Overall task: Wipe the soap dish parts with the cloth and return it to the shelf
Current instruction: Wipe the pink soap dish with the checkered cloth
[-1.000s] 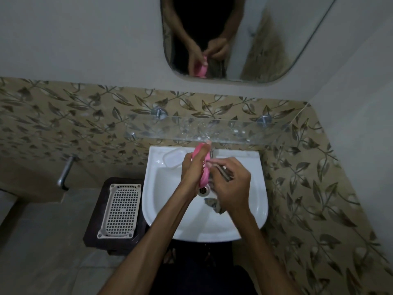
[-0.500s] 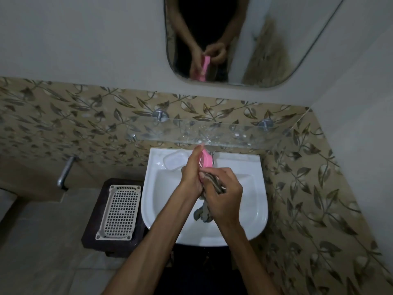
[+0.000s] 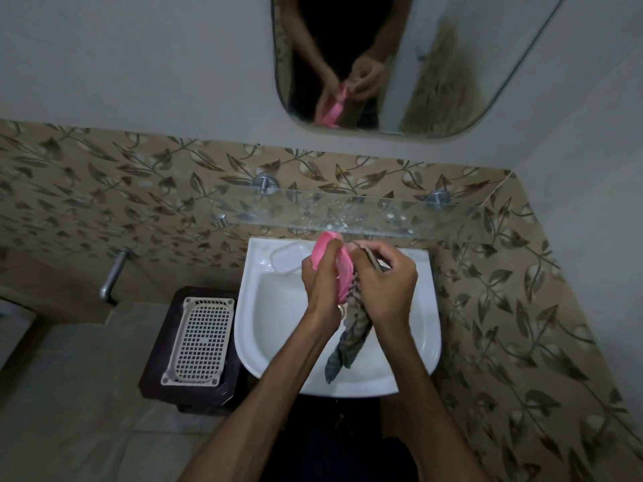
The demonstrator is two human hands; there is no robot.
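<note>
Over the white sink [image 3: 278, 328], my left hand [image 3: 322, 283] grips a pink soap dish part [image 3: 342, 269], held on edge and tilted. My right hand [image 3: 384, 283] holds a grey patterned cloth [image 3: 348, 346] against the dish's right side; the cloth's loose end hangs down into the basin. A clear plastic soap dish part [image 3: 287, 259] lies on the sink's back left corner. The glass shelf [image 3: 368, 213] runs along the tiled wall just above the hands.
A dark stool [image 3: 153, 380] left of the sink carries a white perforated tray [image 3: 198, 342]. A chrome tap [image 3: 113, 276] juts from the left wall. The mirror [image 3: 435, 64] above reflects my hands. The tiled wall stands close on the right.
Both hands rose slightly toward the shelf. The pink dish part turned from upright to tilted, showing more of its face. My right hand moved the cloth along it, and the cloth's tail now hangs longer.
</note>
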